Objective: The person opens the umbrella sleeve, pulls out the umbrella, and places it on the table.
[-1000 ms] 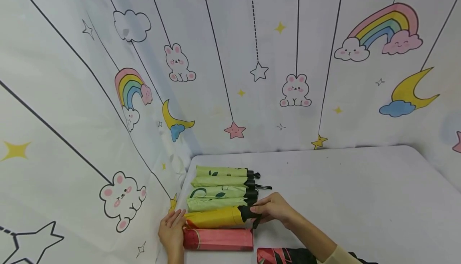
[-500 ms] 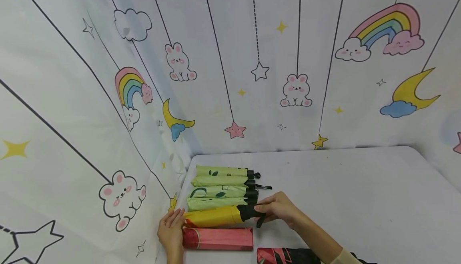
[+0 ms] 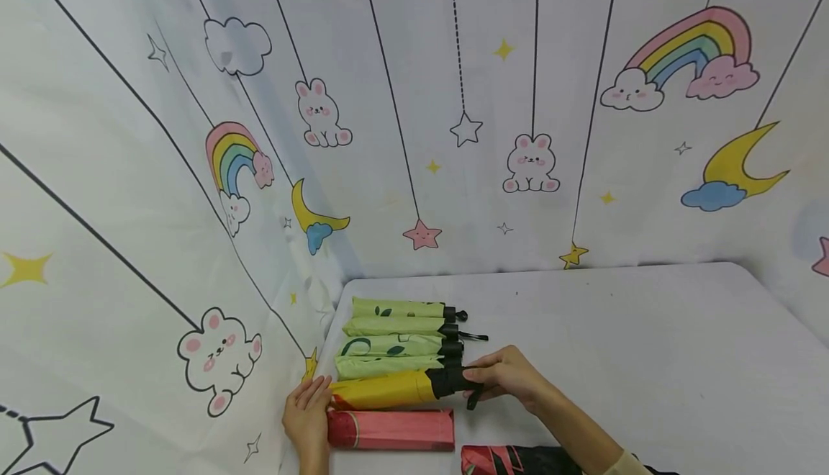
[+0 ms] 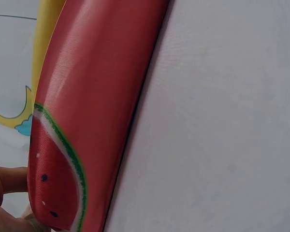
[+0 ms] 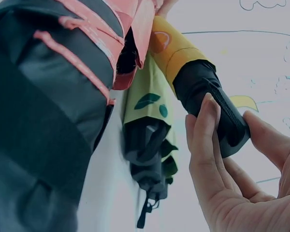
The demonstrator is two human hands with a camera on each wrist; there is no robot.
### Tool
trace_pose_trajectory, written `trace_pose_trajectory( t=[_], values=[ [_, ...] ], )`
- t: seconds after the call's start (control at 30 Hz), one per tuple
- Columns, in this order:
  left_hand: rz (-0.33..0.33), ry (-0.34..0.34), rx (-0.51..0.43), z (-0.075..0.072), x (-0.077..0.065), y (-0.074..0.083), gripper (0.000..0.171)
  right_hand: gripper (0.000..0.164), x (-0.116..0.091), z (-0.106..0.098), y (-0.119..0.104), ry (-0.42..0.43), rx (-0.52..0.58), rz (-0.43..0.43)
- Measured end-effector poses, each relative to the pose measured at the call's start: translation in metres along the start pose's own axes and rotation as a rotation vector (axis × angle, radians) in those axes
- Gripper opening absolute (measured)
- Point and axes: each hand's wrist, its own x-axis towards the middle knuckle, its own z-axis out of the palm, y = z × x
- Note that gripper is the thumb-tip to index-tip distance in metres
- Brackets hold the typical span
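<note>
A folded yellow umbrella point(image 3: 382, 391) lies across the left part of the table, its black handle end to the right. My right hand point(image 3: 508, 376) pinches that black handle point(image 5: 203, 92) between thumb and fingers; a dark strap hangs beside it. At the umbrella's other end, my left hand point(image 3: 306, 409) rests with its fingers extended. In the left wrist view its fingers point(image 4: 12, 179) touch the end of a red watermelon-print umbrella sleeve point(image 3: 401, 430), which lies just in front of the yellow umbrella. The yellow umbrella's far tip is hidden by the left hand.
Several folded green umbrellas point(image 3: 398, 346) lie side by side behind the yellow one, black handles to the right. A red and black folded umbrella point(image 3: 512, 459) lies at the front, partly under the right forearm. A printed cloth wall point(image 3: 388, 173) borders the white table point(image 3: 615, 360).
My right hand has shifted slightly right along the yellow umbrella's handle, and more of the black end shows. The left hand stays at the other end.
</note>
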Motion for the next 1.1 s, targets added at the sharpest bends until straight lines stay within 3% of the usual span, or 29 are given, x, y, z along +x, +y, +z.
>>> trace_pose_trajectory(
  t=[1.1],
  values=[
    [-0.002,0.000,0.002,0.000,0.000,0.004,0.055,0.042,-0.020,-0.025,-0.003,-0.006,0.012,-0.021]
  ],
)
